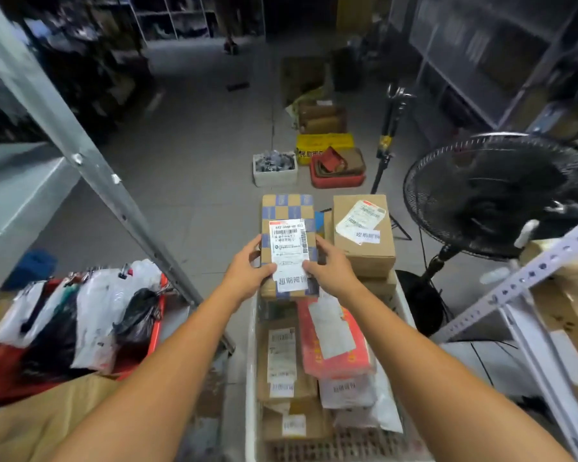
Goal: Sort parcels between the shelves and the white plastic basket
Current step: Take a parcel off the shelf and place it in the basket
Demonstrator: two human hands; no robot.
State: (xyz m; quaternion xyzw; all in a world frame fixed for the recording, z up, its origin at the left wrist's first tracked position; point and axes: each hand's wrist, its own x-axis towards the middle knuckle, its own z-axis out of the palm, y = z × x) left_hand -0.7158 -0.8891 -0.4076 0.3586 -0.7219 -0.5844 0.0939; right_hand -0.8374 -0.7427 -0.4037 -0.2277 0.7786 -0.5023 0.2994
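Observation:
A brown cardboard parcel (287, 208) with blue squares and a white shipping label is held above the far end of the white plastic basket (251, 378). My left hand (247, 271) grips its left edge and my right hand (331, 268) grips its right edge. Inside the basket lie several parcels: a red-and-white bag (334, 341), a brown labelled box (281, 358) and white bags near the front. A plain brown box (364, 238) with a crumpled label rests at the basket's far right corner.
A metal shelf upright (90, 161) slants across the left, with a red crate of bagged parcels (80, 321) below it. A black floor fan (494, 198) stands at right beside a white shelf frame (528, 285). Boxes and small crates (334, 161) sit on the floor ahead.

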